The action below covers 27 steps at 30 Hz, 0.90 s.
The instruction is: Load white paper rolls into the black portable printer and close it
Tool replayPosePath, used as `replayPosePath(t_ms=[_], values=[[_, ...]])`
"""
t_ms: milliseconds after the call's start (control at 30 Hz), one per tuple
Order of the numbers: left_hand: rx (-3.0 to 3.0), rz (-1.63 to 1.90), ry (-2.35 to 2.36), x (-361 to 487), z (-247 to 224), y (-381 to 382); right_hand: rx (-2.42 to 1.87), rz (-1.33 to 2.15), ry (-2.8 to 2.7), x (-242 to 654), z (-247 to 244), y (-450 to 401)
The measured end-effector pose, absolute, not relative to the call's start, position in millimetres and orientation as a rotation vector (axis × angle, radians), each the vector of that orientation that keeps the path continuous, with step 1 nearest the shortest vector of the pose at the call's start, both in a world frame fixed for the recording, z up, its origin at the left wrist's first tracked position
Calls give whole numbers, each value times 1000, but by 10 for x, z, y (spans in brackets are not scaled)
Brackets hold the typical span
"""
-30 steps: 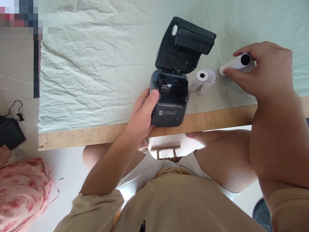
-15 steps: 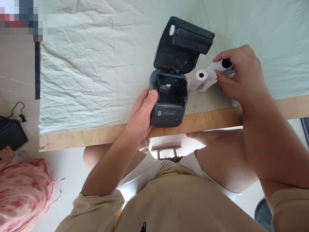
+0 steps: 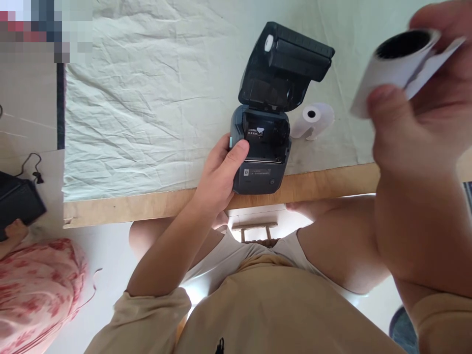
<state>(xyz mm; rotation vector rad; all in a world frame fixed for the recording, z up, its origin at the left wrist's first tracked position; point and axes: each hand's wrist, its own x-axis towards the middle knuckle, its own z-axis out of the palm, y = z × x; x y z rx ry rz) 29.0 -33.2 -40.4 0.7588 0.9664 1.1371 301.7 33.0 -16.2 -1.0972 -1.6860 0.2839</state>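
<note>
Pale green cloth (image 3: 158, 113) covers the worktop (image 3: 129, 212) up to a bare wooden strip at the near edge. The right forearm rises along the right side of the view to a raised right hand (image 3: 424, 113), the thumb laid across the near side and the fingers bent round the far side; its grip pinches a white paper roll between them. The left forearm slants inward from the lower left, and the left hand (image 3: 221, 172) clasps the left side of a dark grey printer (image 3: 260, 172), thumb over the rim and the other fingers partly hidden beside it, so that grip is closed about the casing. The printer sits at the front of the worktop, its near end over the wooden strip, its translucent dark lid (image 3: 285, 69) thrown back and its paper compartment open. The held roll (image 3: 387, 73) is up off the cloth to the right, tilted, its wide black core facing the camera and a loose flap of paper at its side (slightly blurred here). Just right of the printer, a smaller roll (image 3: 304, 123) rests on the cloth, dark core showing, its free end curling away. Smallest is the round power button (image 3: 272, 182) on the printer's front.
</note>
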Motion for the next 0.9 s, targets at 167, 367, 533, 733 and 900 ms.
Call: replayPosePath(t_ms=[167,367,533,733,900], values=[[800,1138,960,263,-429,-338,-757,10,-2083,2390,-48,70],[838,1164,949,263,-445,-320,-1007,146,-2182,2234,-176,118],[833,1160,990,268,-438,-320,-1014,167,-2239,2230,-199,100],[820,1158,968,265,-447,-322,-1037,-101,-2159,2207,-242,39],[826,1143,995,269,-434,-328,-1011,-245,-2036,2159,-250,-2]])
